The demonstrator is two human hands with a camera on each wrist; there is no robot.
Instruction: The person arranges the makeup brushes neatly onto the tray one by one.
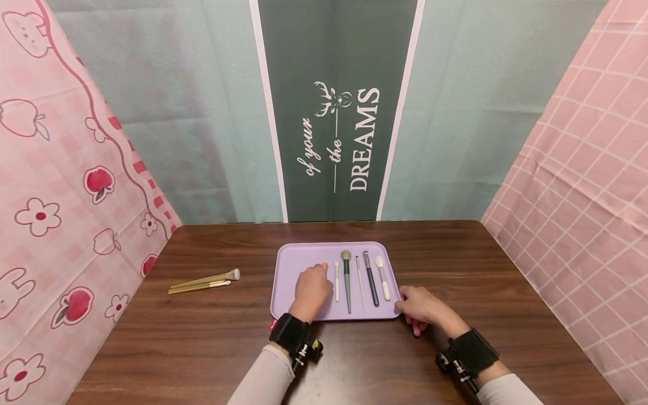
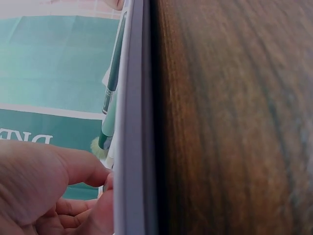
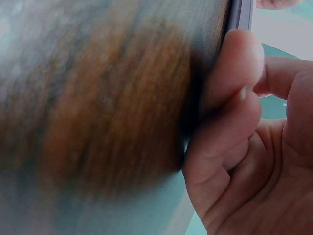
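Observation:
My left hand (image 1: 314,288) is over the left half of a lilac tray (image 1: 292,259), its thumb and forefinger pinching what appears to be a makeup brush, mostly covered by the hand. Right of it several makeup brushes lie side by side: a short white one (image 1: 337,284), a green one (image 1: 347,281), a thin pale one (image 1: 360,284), a dark-handled one (image 1: 372,279) and a grey-and-white one (image 1: 383,278). At the tray's near right corner, my right hand (image 1: 422,306) grips the rim; its curled fingers (image 3: 215,132) show at the tray's edge in the right wrist view.
Two gold-handled brushes (image 1: 205,281) lie on the brown wooden table (image 1: 217,332), left of the tray. A green cloth with white lettering (image 1: 364,140) hangs behind the table. Pink patterned cloths stand at the left and right sides.

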